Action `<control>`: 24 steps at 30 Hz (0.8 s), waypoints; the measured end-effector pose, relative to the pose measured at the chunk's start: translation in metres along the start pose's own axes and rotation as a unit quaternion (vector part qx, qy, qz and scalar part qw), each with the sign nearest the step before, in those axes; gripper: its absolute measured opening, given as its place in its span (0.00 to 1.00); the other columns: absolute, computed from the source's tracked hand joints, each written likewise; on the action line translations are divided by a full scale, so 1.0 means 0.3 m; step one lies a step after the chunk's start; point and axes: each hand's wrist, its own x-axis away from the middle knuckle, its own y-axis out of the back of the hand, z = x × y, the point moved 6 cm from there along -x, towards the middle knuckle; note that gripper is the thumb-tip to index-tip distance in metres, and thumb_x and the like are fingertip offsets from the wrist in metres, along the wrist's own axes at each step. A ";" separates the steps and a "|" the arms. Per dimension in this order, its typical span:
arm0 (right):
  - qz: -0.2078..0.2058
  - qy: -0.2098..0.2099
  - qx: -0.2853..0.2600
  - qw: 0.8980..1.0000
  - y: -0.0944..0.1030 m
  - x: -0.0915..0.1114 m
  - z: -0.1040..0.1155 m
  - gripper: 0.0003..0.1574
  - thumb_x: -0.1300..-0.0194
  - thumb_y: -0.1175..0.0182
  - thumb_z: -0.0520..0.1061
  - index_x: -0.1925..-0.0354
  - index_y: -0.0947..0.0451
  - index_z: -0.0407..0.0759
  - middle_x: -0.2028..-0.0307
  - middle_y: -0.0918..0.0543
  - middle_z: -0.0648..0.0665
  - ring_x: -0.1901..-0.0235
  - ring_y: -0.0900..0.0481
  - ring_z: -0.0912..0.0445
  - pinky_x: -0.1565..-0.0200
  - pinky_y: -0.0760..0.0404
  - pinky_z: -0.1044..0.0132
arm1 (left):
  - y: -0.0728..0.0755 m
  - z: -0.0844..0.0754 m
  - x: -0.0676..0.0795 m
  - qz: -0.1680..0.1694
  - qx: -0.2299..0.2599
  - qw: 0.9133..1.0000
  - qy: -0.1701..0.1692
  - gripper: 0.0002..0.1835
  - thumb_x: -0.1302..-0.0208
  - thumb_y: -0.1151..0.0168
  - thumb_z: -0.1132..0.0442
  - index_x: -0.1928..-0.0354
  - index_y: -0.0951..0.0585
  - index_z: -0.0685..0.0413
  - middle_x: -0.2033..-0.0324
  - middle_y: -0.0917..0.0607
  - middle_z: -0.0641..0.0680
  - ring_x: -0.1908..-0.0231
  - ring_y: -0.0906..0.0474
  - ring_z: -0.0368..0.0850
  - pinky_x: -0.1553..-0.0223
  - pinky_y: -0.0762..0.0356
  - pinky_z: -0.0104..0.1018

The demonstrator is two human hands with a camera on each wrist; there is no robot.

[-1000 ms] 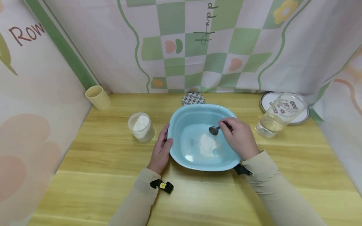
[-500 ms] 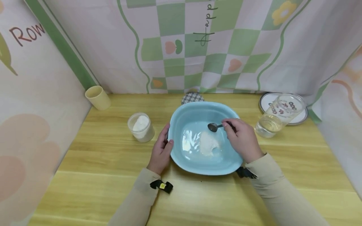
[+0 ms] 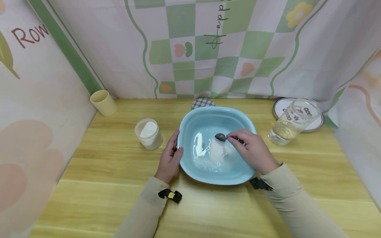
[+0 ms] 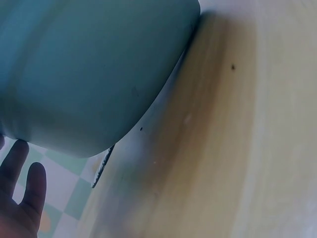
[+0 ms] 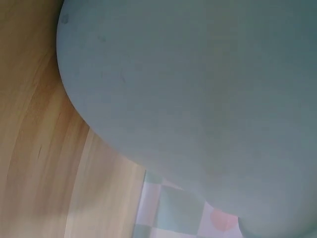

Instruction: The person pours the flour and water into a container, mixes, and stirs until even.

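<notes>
A light-blue basin (image 3: 190,124) stands at the middle of the table, with a patch of white powder (image 3: 217,152) on its floor. Bright, rippled reflections around the powder look like liquid. My left hand (image 3: 169,160) grips the basin's left rim, thumb at the edge and fingers along the outer wall; the left wrist view shows some of those fingers (image 4: 35,186) by the wall. Above the powder, my right hand (image 3: 253,148) pinches a dark metal spoon (image 3: 220,137) by its handle, bowl pointing left. The basin's outside hides this hand in the right wrist view.
Left of the basin stands a clear jar (image 3: 150,138) of white powder. A yellow cup (image 3: 104,103) is at the back left. On the right are a glass pitcher (image 3: 282,134) with pale liquid and a plate (image 3: 315,124). A checked round piece (image 3: 203,103) lies behind the basin.
The spoon has shifted left over the powder. The basin has moved slightly or changed its tilt, and the reflections on its floor have spread. My left hand keeps its grip on the rim.
</notes>
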 end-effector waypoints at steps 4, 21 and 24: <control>0.030 0.023 -0.018 0.999 -0.003 0.006 0.008 0.08 0.30 0.38 0.41 0.58 0.12 0.45 0.63 0.16 0.53 0.66 0.22 0.60 0.67 0.21 0.65 | 0.002 0.002 0.000 -0.003 0.000 1.000 0.007 0.32 0.24 0.54 0.70 0.21 0.43 0.48 0.25 0.36 0.50 0.33 0.30 0.53 0.39 0.24 0.41; 0.088 0.083 -0.055 0.991 0.001 0.024 0.011 0.08 0.31 0.37 0.39 0.60 0.12 0.49 0.66 0.16 0.56 0.67 0.25 0.63 0.69 0.24 0.71 | 0.007 0.008 -0.006 -0.011 -0.010 1.000 0.012 0.31 0.25 0.54 0.70 0.22 0.44 0.57 0.25 0.37 0.56 0.34 0.29 0.58 0.41 0.23 0.43; 0.092 0.089 -0.060 0.990 0.002 0.028 0.014 0.09 0.32 0.37 0.38 0.60 0.12 0.50 0.66 0.17 0.58 0.68 0.25 0.64 0.70 0.24 0.71 | 0.007 0.009 -0.006 -0.010 -0.012 1.000 0.008 0.31 0.25 0.54 0.70 0.22 0.45 0.58 0.25 0.37 0.56 0.34 0.30 0.58 0.41 0.23 0.42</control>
